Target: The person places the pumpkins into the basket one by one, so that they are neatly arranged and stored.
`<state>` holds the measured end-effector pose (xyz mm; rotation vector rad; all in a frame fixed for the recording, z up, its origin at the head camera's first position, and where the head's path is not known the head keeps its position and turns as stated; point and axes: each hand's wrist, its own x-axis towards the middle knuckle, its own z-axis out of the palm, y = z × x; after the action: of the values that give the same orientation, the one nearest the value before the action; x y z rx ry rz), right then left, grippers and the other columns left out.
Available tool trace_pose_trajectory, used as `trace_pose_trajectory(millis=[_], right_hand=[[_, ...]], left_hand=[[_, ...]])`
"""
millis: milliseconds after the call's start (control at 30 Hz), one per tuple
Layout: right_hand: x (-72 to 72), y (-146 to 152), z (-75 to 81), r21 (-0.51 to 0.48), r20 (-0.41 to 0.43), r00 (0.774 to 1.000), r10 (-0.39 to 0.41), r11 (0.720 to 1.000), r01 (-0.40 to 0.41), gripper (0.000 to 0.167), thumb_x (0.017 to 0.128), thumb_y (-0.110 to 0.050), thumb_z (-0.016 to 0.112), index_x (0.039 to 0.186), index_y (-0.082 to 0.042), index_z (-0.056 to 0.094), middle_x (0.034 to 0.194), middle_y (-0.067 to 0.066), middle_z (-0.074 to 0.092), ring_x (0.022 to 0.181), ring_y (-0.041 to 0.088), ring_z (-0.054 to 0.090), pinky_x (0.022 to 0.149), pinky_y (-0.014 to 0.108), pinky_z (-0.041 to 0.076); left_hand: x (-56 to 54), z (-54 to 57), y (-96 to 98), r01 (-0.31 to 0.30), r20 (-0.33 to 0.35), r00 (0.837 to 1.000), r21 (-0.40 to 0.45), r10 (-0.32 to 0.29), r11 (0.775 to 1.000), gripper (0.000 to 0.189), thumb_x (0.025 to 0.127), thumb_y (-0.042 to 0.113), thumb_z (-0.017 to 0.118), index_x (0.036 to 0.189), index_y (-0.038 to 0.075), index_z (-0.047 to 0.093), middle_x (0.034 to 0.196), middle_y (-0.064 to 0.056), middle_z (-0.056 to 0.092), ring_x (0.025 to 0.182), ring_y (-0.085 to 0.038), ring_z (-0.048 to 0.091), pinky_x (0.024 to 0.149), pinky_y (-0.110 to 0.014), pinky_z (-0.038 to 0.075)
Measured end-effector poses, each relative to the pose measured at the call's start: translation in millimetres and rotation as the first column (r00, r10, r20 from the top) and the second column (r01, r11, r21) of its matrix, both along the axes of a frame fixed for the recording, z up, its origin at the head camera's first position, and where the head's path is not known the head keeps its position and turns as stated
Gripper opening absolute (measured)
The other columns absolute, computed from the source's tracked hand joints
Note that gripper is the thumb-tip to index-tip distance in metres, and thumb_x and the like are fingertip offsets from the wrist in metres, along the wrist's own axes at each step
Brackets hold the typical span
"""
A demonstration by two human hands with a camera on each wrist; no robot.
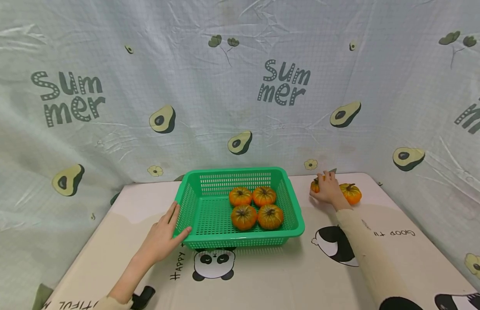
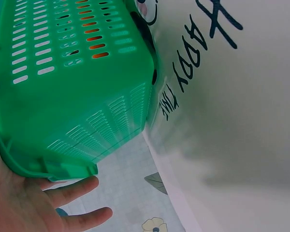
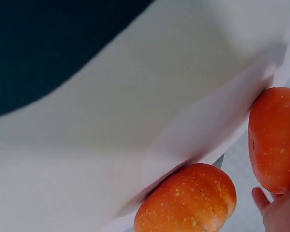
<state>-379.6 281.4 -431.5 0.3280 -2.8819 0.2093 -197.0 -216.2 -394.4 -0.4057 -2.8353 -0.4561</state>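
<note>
A green plastic basket (image 1: 240, 237) holds several small orange pumpkins, such as the front-left pumpkin (image 1: 244, 217), grouped in its right half. My left hand (image 1: 159, 239) rests against the basket's left rim, fingers extended; the left wrist view shows the basket wall (image 2: 72, 101) beside the spread fingers (image 2: 87, 220). At the back right of the table, my right hand (image 1: 328, 190) holds a pumpkin (image 1: 314, 186) between thumb and fingers, mostly hidden by the hand. Another pumpkin (image 1: 351, 193) sits just to its right. Both pumpkins (image 3: 275, 140) appear in the right wrist view.
The pale tablecloth (image 1: 270, 280) has printed pandas and lettering. Behind the table hangs a patterned curtain (image 1: 201, 86) with avocados, close to the table's back edge. The right forearm's sleeve (image 1: 369, 254) reaches across the right side of the table.
</note>
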Motion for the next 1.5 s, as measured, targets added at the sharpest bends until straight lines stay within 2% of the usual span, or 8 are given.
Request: trace_pose_trajectory(millis=[267,533,667,900,1233,1500], right_hand=[[1.8,0,-3.7,0.014,-0.020,0.999,-0.038,0.999,0.038,0.068,0.078,-0.040,0.063,0.122,0.005,0.037,0.119,0.028,0.041,0.112,0.044,0.032,0.089,0.057,0.030],[-1.2,-1,-9.2,0.032,-0.099,0.995,0.015,0.999,-0.012,0.066,0.076,-0.039,0.066,0.118,0.003,0.040,0.117,0.024,0.043,0.107,0.040,0.037,0.087,0.055,0.032],[-0.4,0,-8.9,0.044,-0.105,0.994,0.041,0.998,-0.036,0.069,0.074,-0.039,0.069,0.119,0.004,0.039,0.116,0.024,0.043,0.107,0.039,0.037,0.090,0.054,0.033],[-2.3,3,-13.8,0.013,-0.152,0.986,0.075,0.997,-0.074,0.066,0.076,-0.038,0.067,0.118,0.003,0.038,0.113,0.023,0.044,0.105,0.038,0.038,0.091,0.054,0.033],[3.4,-1,-7.6,-0.015,-0.132,0.988,0.083,0.996,-0.086,0.064,0.078,-0.035,0.064,0.121,0.005,0.039,0.116,0.024,0.044,0.106,0.038,0.037,0.092,0.054,0.030],[7.2,-1,-3.8,-0.022,-0.177,0.976,0.129,0.991,-0.135,0.060,0.077,-0.035,0.064,0.119,0.004,0.044,0.114,0.022,0.047,0.104,0.036,0.040,0.092,0.053,0.031]], left_hand=[[-0.5,-2.0,-0.5,0.001,-0.006,1.000,0.000,-0.001,1.000,0.076,0.089,0.045,0.046,0.138,-0.008,0.022,0.146,-0.024,0.018,0.122,-0.044,0.037,0.088,-0.055,0.039],[0.3,-1.6,-0.7,-0.001,-0.007,1.000,0.004,0.001,1.000,0.076,0.089,0.046,0.044,0.139,-0.007,0.022,0.146,-0.024,0.018,0.122,-0.044,0.037,0.088,-0.054,0.039],[0.6,-0.9,-0.1,-0.002,0.000,1.000,0.007,0.002,1.000,0.076,0.089,0.046,0.045,0.139,-0.007,0.022,0.146,-0.024,0.018,0.122,-0.044,0.037,0.088,-0.055,0.038],[0.1,-1.1,-0.3,-0.010,0.003,1.000,0.003,0.010,1.000,0.077,0.089,0.047,0.044,0.139,-0.007,0.022,0.146,-0.024,0.017,0.123,-0.044,0.036,0.088,-0.056,0.038],[-0.6,-1.5,-0.6,-0.008,0.001,1.000,0.000,0.008,1.000,0.076,0.089,0.047,0.044,0.139,-0.006,0.022,0.146,-0.023,0.017,0.123,-0.044,0.036,0.087,-0.056,0.038],[0.3,-0.6,-0.1,-0.003,-0.004,1.000,0.007,0.003,1.000,0.076,0.089,0.046,0.045,0.138,-0.007,0.022,0.146,-0.023,0.018,0.123,-0.044,0.037,0.087,-0.056,0.038]])
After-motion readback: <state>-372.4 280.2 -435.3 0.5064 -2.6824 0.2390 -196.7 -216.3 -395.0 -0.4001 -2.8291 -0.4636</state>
